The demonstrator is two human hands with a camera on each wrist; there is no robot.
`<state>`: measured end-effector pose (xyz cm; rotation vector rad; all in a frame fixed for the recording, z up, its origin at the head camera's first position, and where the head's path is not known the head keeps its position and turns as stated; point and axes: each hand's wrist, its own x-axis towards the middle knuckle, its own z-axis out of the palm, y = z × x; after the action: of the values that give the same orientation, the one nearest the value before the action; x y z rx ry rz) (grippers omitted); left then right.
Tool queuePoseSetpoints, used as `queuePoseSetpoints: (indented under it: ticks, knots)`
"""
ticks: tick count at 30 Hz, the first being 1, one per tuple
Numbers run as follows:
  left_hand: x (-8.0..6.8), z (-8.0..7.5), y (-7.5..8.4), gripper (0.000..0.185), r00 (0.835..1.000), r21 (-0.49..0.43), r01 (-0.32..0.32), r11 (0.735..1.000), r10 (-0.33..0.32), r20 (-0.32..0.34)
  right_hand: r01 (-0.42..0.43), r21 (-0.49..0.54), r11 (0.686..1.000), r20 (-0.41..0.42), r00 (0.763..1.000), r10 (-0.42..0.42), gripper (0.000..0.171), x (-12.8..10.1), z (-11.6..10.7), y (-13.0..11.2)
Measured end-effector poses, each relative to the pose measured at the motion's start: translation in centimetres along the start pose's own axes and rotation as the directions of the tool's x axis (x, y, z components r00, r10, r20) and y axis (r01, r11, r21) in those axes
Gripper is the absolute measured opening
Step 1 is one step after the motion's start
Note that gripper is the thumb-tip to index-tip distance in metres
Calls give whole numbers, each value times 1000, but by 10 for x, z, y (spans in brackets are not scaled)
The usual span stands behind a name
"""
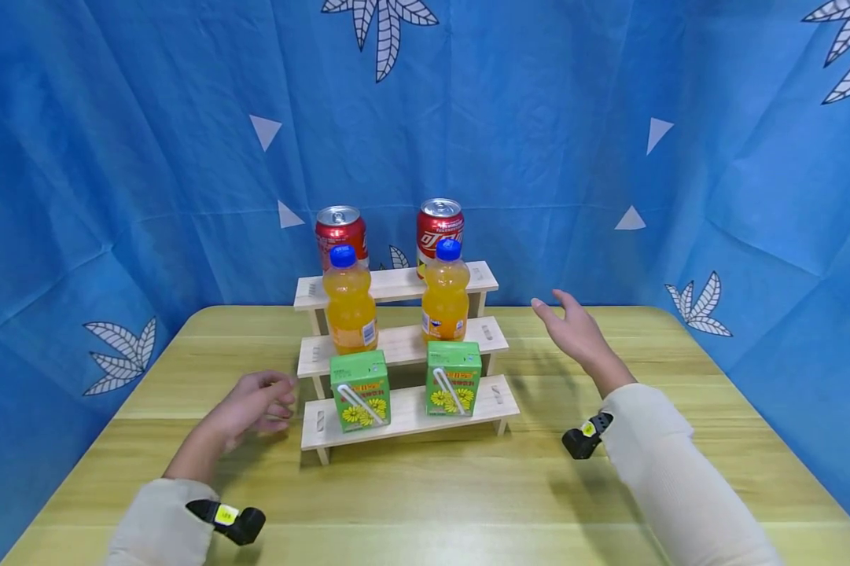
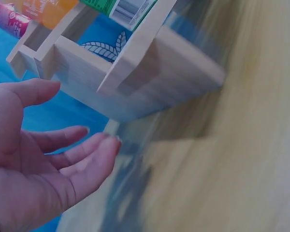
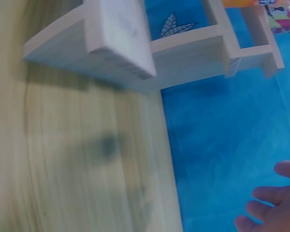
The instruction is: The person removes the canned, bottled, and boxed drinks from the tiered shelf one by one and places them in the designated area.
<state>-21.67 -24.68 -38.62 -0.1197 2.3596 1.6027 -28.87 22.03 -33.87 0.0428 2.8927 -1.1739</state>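
A careless nudge could bring things down

The left hand [image 1: 255, 405], fingers loosely bent, hangs just left of the three-tier wooden stand [image 1: 408, 413]; the right hand [image 1: 573, 330], fingers apart, is farther off to its right. Neither holds or touches anything. The stand bears green drink cartons [image 1: 454, 381] nearest, orange-drink bottles [image 1: 351, 306] mid-step and red cola cans [image 1: 441, 228] farthest. An inward swing of the left hand might jolt the stand; the slim bottles look likeliest to tip.

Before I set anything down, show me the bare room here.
Bare tabletop lies before the rack, between left sleeve and right sleeve. Each step has a gap between its cartons, bottles or cans. Crowded: rack's left end, beside the left hand.
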Motion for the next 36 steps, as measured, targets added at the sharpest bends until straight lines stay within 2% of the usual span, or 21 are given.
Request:
queuePoseSetpoints:
  ticks: [3, 9, 16, 20, 24, 29, 36]
  knots:
    - [-2, 7, -8, 47, 1000, -123, 11, 992, -7, 30, 13, 28, 1000, -15, 1000, -13, 84, 0, 0, -3]
    - [-6, 16, -20, 52, 996, -224, 28, 974, -10, 83, 60, 104, 993, -32, 998, -57, 81, -1, 0, -10]
    - [-10, 25, -27, 55, 986, -281, 39, 959, 9, 166, 97, 208, 973, -67, 994, -84, 80, 3, -3, -19]
    - [-11, 28, -31, 53, 978, -331, 21, 943, 49, 202, 111, 267, 957, -81, 992, -92, 80, 5, -5, -25]
    - [-11, 30, -35, 52, 976, -374, 4, 927, 78, 203, 131, 300, 945, -82, 990, -111, 80, 9, -5, -31]
    - [-9, 33, -37, 47, 978, -403, 16, 915, 69, 196, 169, 326, 930, -77, 985, -152, 77, 15, -4, -41]
    - [-8, 31, -38, 46, 971, -419, -10, 908, 108, 213, 222, 380, 898, -72, 975, -211, 73, 22, -4, -68]
